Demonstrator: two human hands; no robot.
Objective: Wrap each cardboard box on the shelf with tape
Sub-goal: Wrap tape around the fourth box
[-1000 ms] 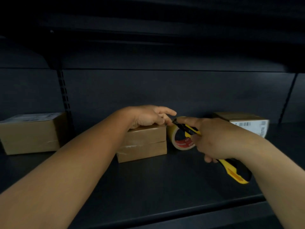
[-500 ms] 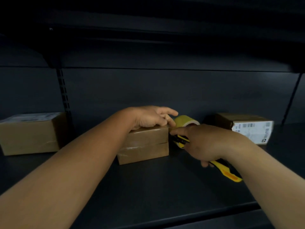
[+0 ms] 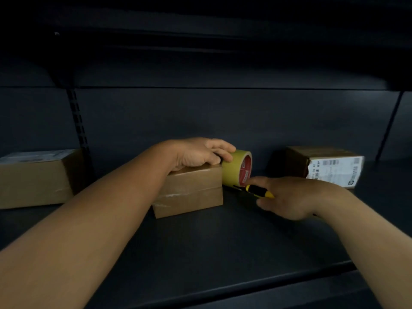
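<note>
The left hand [image 3: 200, 155] pressed the middle box [image 3: 189, 190] onto the shelf [image 3: 223, 253] and pinched the tape roll [image 3: 237, 169] at its 3 o'clock edge, apparently tensioning it, while the right hand [image 3: 287, 199] gripped the yellow cutter [image 3: 256, 190] beneath, likely for the cut.

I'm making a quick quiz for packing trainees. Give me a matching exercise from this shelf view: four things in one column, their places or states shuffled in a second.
1. tape roll
2. utility knife
3. middle box
4. right box

A. bears a white printed label
B. under the left hand
C. in the right hand
D. stands on edge beside the middle box

Pairs: 1-D, 2-C, 3-B, 4-A
</note>
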